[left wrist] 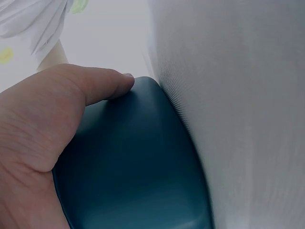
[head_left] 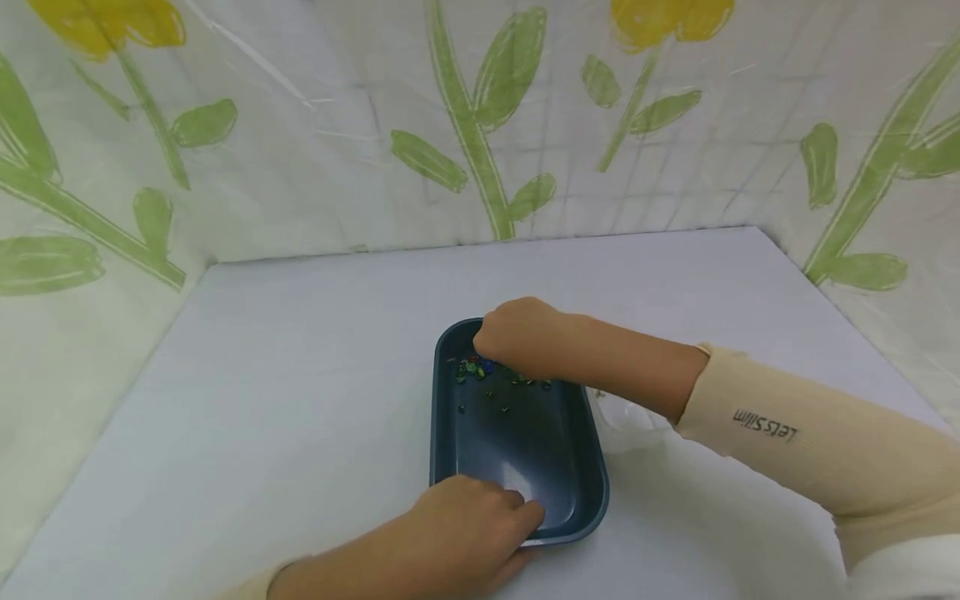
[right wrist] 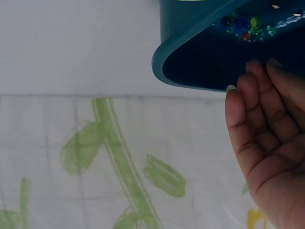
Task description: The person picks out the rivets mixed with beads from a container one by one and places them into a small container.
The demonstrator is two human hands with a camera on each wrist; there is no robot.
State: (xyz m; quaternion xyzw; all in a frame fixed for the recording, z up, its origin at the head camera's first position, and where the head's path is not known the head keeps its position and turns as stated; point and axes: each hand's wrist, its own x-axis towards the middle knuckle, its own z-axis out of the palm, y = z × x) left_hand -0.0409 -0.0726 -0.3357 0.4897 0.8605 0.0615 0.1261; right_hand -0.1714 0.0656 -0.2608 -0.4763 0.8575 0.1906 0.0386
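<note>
A dark teal rectangular tray [head_left: 517,450] lies lengthwise in front of me. Small shiny glass-like beads [head_left: 471,367], green, blue and red, are scattered toward its far end. My left hand [head_left: 457,529] grips the near end, its thumb [left wrist: 107,82] lying along the teal wall in the left wrist view. Over the far end reaches my right hand [head_left: 525,337], seen from its back. From the right wrist, the bent fingers [right wrist: 259,102] come close to the thumb at the tray's edge, beside the beads. I cannot tell whether a bead sits between those fingertips.
Right of the tray, partly under my right forearm, is a clear plastic container or bag [head_left: 626,417]. The white table [head_left: 300,375] extends on both sides. A pale sheet [head_left: 300,167] painted with green stems and yellow flowers hangs behind the table's far edge.
</note>
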